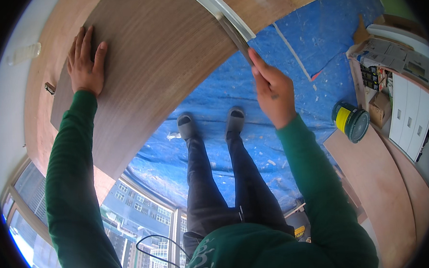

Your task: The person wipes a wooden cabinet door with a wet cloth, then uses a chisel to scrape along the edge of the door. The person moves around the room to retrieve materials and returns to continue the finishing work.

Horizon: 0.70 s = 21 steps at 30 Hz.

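A wide brown wood-grain panel (147,60) lies across a paler plywood surface. My left hand (86,70) rests flat on the panel's left part, fingers stretched and thumb spread. My right hand (273,92) is closed round one end of a long, flat, grey file (237,39). The far end of the file is at the panel's right edge, beside a white metal channel (225,12). Whether the file touches the panel edge or the channel, I cannot tell. The part inside my fist is hidden.
Stained blue sheeting (298,57) covers the floor under my feet. To the right are a dark green bucket (352,122) with a yellow label, plywood offcuts (372,174) and a white drawer cabinet (410,114). Windows (136,211) lie at the lower left, near a black cable (154,235).
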Available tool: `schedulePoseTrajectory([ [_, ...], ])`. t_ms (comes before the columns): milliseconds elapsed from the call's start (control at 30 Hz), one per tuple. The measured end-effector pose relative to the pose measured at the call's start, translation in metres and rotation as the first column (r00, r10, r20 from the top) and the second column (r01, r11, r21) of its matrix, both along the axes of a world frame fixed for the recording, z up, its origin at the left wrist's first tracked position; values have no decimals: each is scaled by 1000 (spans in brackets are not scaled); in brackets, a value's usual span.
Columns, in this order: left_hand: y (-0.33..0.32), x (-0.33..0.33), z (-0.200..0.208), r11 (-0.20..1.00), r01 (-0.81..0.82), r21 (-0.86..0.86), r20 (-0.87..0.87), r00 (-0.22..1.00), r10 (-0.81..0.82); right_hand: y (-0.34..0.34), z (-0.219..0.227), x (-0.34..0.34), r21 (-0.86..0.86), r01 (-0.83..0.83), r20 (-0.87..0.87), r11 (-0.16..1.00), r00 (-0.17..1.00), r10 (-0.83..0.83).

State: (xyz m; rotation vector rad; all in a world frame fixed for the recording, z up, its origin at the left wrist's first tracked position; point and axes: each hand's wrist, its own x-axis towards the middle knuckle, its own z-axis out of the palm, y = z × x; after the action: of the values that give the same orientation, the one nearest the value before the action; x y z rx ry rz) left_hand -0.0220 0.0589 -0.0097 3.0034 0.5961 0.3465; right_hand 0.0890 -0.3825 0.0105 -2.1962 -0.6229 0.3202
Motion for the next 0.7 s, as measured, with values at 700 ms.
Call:
schedulePoseTrajectory([
  [700, 0, 1, 1, 1000, 12, -12, 24, 1000, -12, 1, -16, -13, 63, 73, 48, 995, 996, -76],
])
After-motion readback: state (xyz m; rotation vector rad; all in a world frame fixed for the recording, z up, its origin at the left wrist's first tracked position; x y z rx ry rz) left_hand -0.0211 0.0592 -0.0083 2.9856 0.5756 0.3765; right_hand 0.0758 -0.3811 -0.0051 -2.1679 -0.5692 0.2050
